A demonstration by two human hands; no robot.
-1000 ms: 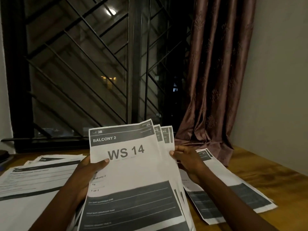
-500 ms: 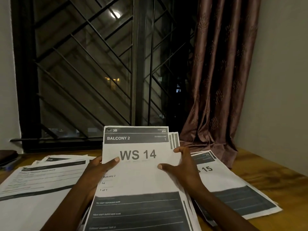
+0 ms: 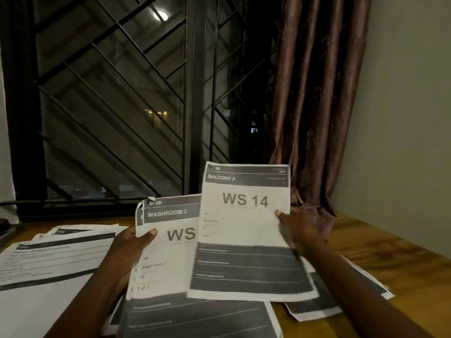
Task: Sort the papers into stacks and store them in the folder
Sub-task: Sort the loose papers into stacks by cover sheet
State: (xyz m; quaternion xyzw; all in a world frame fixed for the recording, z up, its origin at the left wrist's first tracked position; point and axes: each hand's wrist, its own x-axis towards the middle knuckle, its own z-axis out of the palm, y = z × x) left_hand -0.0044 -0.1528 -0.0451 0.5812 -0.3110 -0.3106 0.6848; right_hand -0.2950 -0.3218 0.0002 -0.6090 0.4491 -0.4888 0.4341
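Two rectangular paper bundles held: our right hand point(image 3: 300, 228) pinches WS 14 sheet point(image 3: 244, 230) at 3 o'clock edge; left hand point(image 3: 129, 247) grips Washroom 2 stack point(image 3: 170, 272), 9 o'clock, above wooden surface point(image 3: 402, 267).

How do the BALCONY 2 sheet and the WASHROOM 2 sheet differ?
The white printed BALCONY 2 sheet reads WS 14 in full; the white printed WASHROOM 2 sheet has its number covered by it. The right hand holds the first higher; the left hand holds the second lower, atop more sheets. Both share the dark-banded layout.
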